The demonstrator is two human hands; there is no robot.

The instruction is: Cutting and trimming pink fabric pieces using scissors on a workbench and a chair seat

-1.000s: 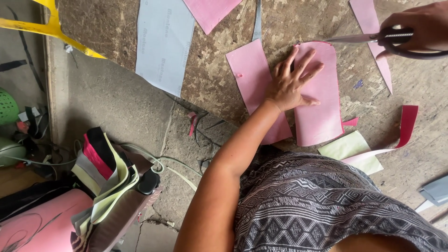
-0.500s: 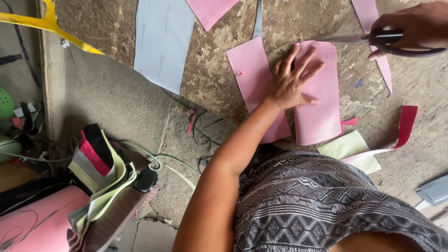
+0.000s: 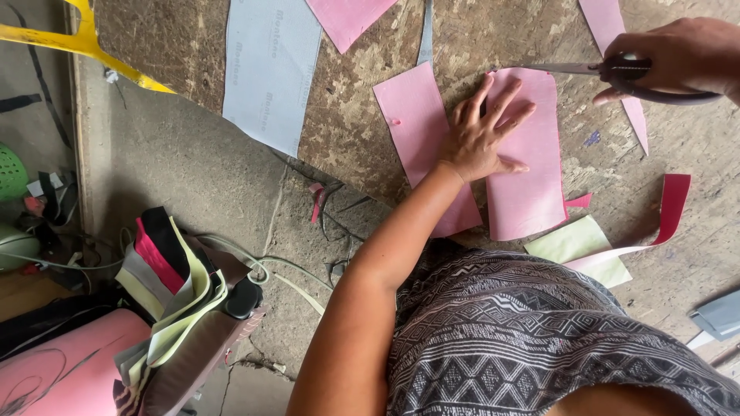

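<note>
Pink sheet (image 3: 532, 185) lies under left hand (image 3: 482, 135); scissors (image 3: 617, 73) in right grip (image 3: 674, 54).

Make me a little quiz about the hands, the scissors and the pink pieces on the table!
1. True or false: the left hand lies flat, fingers spread, on the pink sheets.
2. Which hand holds the scissors? A) left B) right C) neither
3. Fill in: the scissor blades point toward the top edge of the ____ sheet under the left hand.

Key
1. True. The palm presses down where two pink sheets meet.
2. B. The right hand grips the dark handles.
3. Pink. A pale green sheet and a red strip lie nearer the person, untouched, on the worn table.
</note>
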